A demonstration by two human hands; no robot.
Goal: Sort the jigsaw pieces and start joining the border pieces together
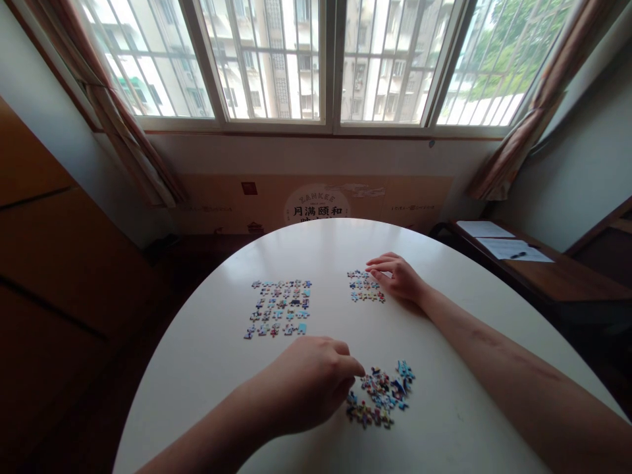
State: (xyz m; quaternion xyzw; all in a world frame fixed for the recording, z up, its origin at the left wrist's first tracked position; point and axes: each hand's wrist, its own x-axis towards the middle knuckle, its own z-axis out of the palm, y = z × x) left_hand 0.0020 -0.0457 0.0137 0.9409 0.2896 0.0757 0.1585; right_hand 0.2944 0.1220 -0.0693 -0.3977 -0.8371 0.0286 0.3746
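My left hand (320,378) reaches over the near side of a loose pile of jigsaw puzzle pieces (380,388). Its fingers are bent together, with the index fingertip at the pile's left edge; whether a piece is between them is hidden. My right hand (397,276) rests at the upper right of a small group of puzzle pieces (363,286) laid in short rows. Its fingers stretch out slightly apart, with the fingertips touching the top row. Left of it lies a larger block of puzzle pieces (281,304) in several spaced rows.
All pieces lie on a round white table (197,368). Papers (513,250) and a dark pen (518,255) lie on a brown side table (567,263) at the right. A printed cardboard panel (212,197) stands beneath the barred window, with curtains on both sides.
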